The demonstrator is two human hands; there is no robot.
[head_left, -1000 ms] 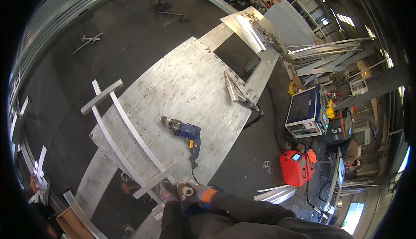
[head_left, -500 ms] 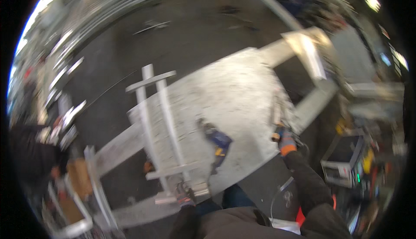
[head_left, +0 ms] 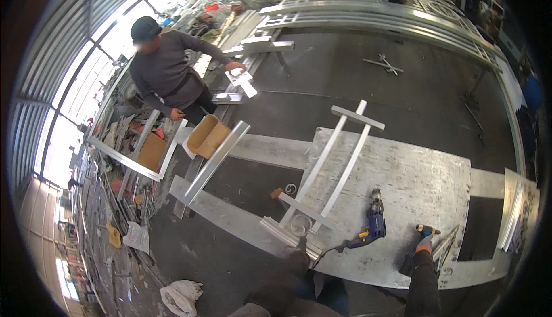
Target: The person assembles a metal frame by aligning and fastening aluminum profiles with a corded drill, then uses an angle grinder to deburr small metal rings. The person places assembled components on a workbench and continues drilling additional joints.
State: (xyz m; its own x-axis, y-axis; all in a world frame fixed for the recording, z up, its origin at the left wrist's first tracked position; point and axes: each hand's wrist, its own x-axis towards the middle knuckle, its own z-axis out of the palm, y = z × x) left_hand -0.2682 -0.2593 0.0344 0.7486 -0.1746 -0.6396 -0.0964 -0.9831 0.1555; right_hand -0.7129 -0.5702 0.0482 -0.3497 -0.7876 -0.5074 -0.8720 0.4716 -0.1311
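My right hand [head_left: 424, 243], in a glove with an orange cuff, is closed around a dark power tool with a tan, round nose [head_left: 428, 229]. It is over the right part of a scuffed pale metal sheet [head_left: 402, 170]. My left hand [head_left: 300, 244], dark-gloved, is at the near end of a small ladder-like frame of aluminium bars [head_left: 349, 159], beside short aluminium profiles [head_left: 282, 235]. Its fingers are too unclear to read. Between my hands, a blue corded drill [head_left: 375, 225] lies on the sheet.
At left, a co-worker [head_left: 172, 67] holds a white metal piece [head_left: 241, 80]. A cardboard box [head_left: 208, 137] stands beside an upright aluminium bar [head_left: 217, 161]. Long aluminium profiles [head_left: 368, 20] are stacked at the back. Scrap and a white bag [head_left: 181, 297] lie on the floor at left.
The view has swung left and become sharper, bringing the co-worker and cardboard box plainly into sight. My right hand still has the power tool; my left remains by the bar frame's near end.
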